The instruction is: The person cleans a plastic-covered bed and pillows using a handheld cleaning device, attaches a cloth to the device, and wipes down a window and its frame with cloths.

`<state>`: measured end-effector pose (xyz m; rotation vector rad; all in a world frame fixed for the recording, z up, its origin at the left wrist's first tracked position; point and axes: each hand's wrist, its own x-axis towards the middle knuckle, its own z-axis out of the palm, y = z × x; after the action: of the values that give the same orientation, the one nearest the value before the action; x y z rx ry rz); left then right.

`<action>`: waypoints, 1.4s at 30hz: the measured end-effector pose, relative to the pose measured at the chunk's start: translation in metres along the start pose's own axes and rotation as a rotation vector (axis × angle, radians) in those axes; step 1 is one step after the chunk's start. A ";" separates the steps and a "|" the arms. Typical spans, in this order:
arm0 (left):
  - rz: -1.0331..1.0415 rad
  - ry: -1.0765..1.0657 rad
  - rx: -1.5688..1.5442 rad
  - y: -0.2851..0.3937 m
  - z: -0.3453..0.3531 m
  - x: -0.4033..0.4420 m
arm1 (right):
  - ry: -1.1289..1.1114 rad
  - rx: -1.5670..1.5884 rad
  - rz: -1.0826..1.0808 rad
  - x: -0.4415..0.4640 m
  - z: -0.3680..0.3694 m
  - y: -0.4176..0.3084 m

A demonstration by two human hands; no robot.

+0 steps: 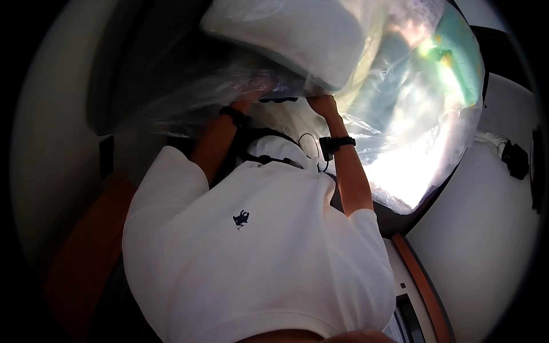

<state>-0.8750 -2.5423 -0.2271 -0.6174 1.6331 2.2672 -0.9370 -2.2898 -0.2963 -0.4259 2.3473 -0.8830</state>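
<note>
A large clear plastic bag [394, 131] lies in front of me, with soft pale stuff in green, yellow and white showing through it. At its near edge my right hand [323, 105] is closed on the plastic film. My left hand [254, 88] is reached in under or behind a sheet of crinkled film, and its fingers are blurred and hidden. A white padded piece with rounded corners [297, 40] rests just beyond both hands. Dark bands are on both wrists, and a small black device [327, 148] sits at the right one.
Left of the bag stands a dark, shadowed surface [126, 86]. An orange-brown panel [86, 257] is at lower left. To the right are a pale wall [486, 228], a black fitting with a cable [514, 160] and an orange-edged unit [420, 280]. Bright light glares on the film.
</note>
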 end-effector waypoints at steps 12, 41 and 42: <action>-0.085 -0.087 0.514 0.025 -0.062 -0.007 | -0.182 -0.071 0.047 0.041 0.021 -0.083; 0.696 -0.025 0.672 0.178 0.071 -0.006 | 0.565 0.238 -0.216 -0.036 -0.160 -0.178; 0.804 0.018 0.653 0.211 0.067 -0.025 | 0.605 0.184 -0.231 -0.022 -0.159 -0.174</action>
<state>-0.9627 -2.5469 -0.0221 0.2327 2.7869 1.8957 -1.0048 -2.3280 -0.0723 -0.3967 2.7509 -1.4947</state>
